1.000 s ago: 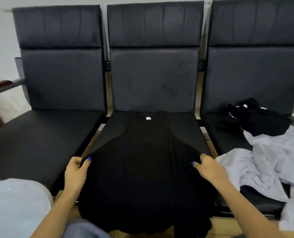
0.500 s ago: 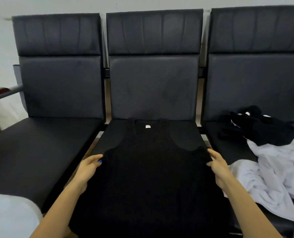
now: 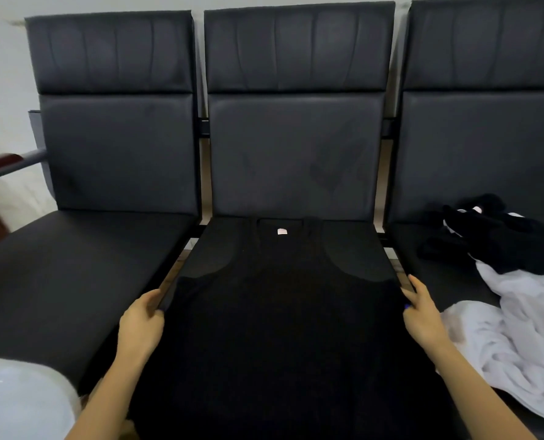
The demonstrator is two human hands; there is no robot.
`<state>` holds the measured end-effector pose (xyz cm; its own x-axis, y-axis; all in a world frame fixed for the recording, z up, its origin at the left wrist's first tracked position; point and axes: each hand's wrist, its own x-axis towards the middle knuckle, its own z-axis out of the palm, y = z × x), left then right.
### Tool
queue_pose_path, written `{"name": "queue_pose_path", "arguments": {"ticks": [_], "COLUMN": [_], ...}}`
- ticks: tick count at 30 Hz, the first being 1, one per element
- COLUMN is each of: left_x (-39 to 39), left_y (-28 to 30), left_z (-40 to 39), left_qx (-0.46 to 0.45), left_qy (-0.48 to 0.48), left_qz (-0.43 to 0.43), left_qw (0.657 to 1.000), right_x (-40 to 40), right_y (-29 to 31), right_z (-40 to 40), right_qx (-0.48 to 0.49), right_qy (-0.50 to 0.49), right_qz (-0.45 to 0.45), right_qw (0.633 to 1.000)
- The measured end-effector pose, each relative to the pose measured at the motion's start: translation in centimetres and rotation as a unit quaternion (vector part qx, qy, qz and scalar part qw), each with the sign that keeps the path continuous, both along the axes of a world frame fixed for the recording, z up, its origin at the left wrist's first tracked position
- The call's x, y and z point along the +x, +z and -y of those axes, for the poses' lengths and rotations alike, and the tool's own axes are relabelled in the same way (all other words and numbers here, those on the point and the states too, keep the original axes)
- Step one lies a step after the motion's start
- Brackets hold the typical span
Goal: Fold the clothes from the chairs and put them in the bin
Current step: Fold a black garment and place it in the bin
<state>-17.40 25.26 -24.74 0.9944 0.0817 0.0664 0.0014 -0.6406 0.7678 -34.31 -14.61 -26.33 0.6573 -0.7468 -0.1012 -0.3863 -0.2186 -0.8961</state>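
The person is laying a black sleeveless top flat on the middle chair, neck label toward the backrest. Since a second ago the hands have been sliding up the garment's sides, from near the hem to just below the armholes, drawing the cloth smooth. The left hand is gripping the left edge; the right hand is pinching the right edge, fingers half extended. Spreading looks finished, so folding should come next. White clothes and another dark garment are waiting on the right chair; no bin shows.
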Motion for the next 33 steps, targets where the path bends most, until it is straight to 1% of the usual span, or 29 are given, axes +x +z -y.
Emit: {"name": "queue_pose_path", "arguments": {"ticks": [2,4,7,9,10,12,13,15,18,19,20,21,23,24,26,27,30,33], "left_x": [0.0,-0.4,-1.1,-1.6,-2.1,-3.0,-3.4,-4.4,-5.3,-5.6,-5.8,-6.1,-6.3,-6.1,-5.8,-5.7,-5.2,-4.9], "left_y": [-0.1,-0.1,-0.1,-0.2,-0.3,-1.2,-1.6,-2.3,-2.6,-2.7,-2.8,-3.0,-3.2,-3.3,-3.2,-3.1,-3.0,-2.8], "left_z": [-0.1,0.1,0.6,0.7,0.6,0.6,0.7,0.7,0.6,0.5,0.6,0.8,0.9,0.8,0.4,0.1,-0.7,-1.2], "left_qx": [0.066,0.150,0.288,0.346,0.362,0.373,0.369,0.353,0.339,0.339,0.339,0.334,0.334,0.340,0.348,0.353,0.370,0.377], "left_qy": [-0.021,-0.038,-0.063,-0.086,-0.102,-0.149,-0.173,-0.200,-0.238,-0.255,-0.272,-0.277,-0.268,-0.260,-0.255,-0.259,-0.280,-0.295], "left_qz": [0.005,0.007,-0.028,-0.037,-0.027,0.018,0.034,0.060,0.156,0.179,0.183,0.167,0.083,0.051,0.039,0.040,0.043,0.046], "left_qw": [0.998,0.988,0.955,0.934,0.926,0.916,0.913,0.912,0.897,0.888,0.882,0.885,0.900,0.902,0.901,0.898,0.885,0.877], "right_x": [0.1,0.1,-0.3,-0.7,-1.1,-2.3,-3.1,-4.8,-6.7,-7.1,-7.4,-7.7,-8.2,-8.4,-8.8,-9.0,-9.6,-9.8], "right_y": [-0.2,-0.3,0.2,0.3,0.4,0.7,0.9,1.2,0.8,0.7,0.8,1.1,1.8,2.1,2.4,2.2,1.7,1.7], "right_z": [0.1,0.2,0.0,0.0,0.0,-0.6,-1.1,-2.0,-2.9,-3.1,-3.2,-3.4,-3.4,-3.2,-2.9,-2.6,-1.8,-1.2], "right_qx": [-0.008,-0.004,-0.006,-0.060,-0.098,-0.151,-0.158,-0.156,-0.160,-0.159,-0.162,-0.167,-0.146,-0.111,-0.050,-0.046,-0.080,-0.067], "right_qy": [0.001,-0.012,-0.026,-0.034,-0.031,-0.010,0.009,0.048,0.102,0.114,0.121,0.123,0.106,0.094,0.082,0.080,0.077,0.096], "right_qz": [-0.011,-0.012,-0.046,-0.098,-0.126,-0.171,-0.192,-0.243,-0.302,-0.311,-0.307,-0.290,-0.218,-0.176,-0.127,-0.125,-0.123,-0.133], "right_qw": [1.000,1.000,0.999,0.993,0.987,0.974,0.969,0.956,0.934,0.930,0.930,0.934,0.959,0.974,0.987,0.988,0.986,0.984]}}
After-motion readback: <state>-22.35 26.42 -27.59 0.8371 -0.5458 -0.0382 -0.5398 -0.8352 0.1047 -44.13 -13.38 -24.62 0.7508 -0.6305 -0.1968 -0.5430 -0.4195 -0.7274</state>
